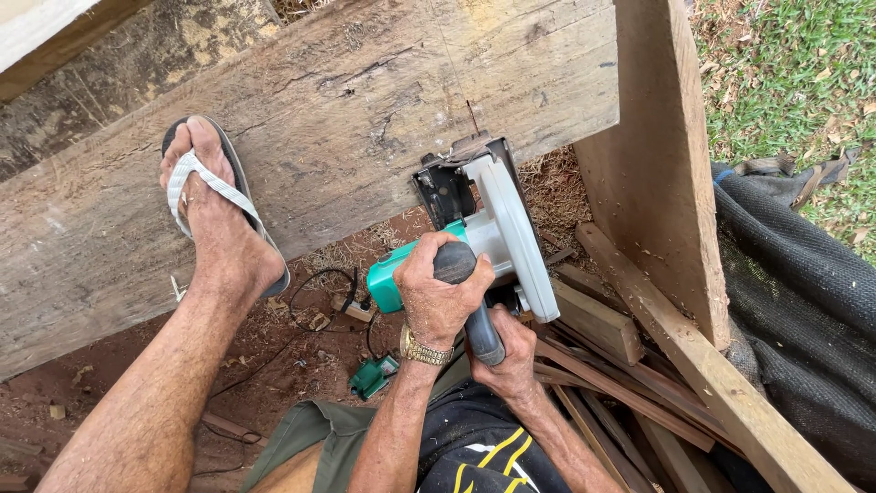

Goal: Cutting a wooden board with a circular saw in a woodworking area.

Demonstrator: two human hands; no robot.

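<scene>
Saw (484,228) sits at plank (319,137) edge, just ahead of both grips: left hand (438,292) closed on top knob, right hand (506,351) wrapped round rear handle; foot (214,210) pins plank. Risk: blade binding, kickback toward body; cord (319,283) below could snag
</scene>
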